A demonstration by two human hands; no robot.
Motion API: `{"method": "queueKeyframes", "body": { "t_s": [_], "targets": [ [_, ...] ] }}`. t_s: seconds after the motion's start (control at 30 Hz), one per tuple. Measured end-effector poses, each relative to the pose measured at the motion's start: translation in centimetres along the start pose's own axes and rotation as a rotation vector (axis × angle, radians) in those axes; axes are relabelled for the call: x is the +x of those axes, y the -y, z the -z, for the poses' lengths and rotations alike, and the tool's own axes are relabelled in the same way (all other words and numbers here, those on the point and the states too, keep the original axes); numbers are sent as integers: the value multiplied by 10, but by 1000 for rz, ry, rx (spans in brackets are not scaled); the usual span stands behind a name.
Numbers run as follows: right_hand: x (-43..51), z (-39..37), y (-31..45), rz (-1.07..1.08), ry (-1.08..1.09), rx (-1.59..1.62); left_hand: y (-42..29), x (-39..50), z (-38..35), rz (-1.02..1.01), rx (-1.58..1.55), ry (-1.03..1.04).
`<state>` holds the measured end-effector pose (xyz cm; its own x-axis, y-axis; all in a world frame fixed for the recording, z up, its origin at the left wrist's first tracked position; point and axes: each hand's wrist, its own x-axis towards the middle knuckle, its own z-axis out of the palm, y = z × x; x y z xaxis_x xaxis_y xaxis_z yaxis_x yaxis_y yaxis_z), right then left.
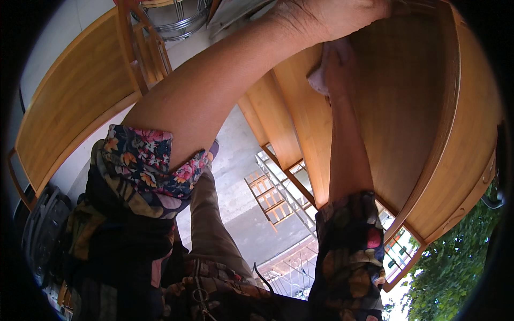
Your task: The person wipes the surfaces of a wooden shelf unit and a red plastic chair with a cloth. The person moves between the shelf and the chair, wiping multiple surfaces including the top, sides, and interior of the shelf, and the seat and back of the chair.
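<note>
My left arm reaches across the top of the view. The left hand [341, 18] lies over the upper end of a dark brown wooden panel [397, 108]; its fingertips are blurred and partly out of sight, so its grip cannot be told. Below it, my right hand [339, 66] holds a pale pinkish cloth [319, 80]. That hand and cloth are against the wood, where the shaded panel meets a lighter wooden board [305, 116]. Both sleeves are patterned, and the left one is turned up in a floral cuff.
A wooden furniture panel [80, 96] stands at left, near dark stacked items [44, 236]. Chromed metal hoops [176, 26] are at the top. A slatted wooden piece [269, 198] is low, near the grey floor [241, 160]. Green foliage [445, 257] shows at lower right.
</note>
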<state>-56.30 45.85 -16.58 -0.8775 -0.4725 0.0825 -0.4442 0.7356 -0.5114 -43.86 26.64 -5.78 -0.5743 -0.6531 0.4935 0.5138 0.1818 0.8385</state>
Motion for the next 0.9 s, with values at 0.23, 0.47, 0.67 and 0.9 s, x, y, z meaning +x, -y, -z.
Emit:
{"method": "queueKeyframes", "body": {
  "t_s": [0.23,0.47,0.67,0.9],
  "targets": [
    [-145,65,-108,-179,-252,-480,11,2,-1,-218,119,-41],
    [-303,133,-189,-692,-347,-377,14,0,-4,-140,1,2],
    [-371,149,-213,-1016,-423,-373,26,4,-8,-297,63,-61],
    [-300,87,-110,-654,-347,-310,23,5,-11,-313,-9,-69]
  ]
}}
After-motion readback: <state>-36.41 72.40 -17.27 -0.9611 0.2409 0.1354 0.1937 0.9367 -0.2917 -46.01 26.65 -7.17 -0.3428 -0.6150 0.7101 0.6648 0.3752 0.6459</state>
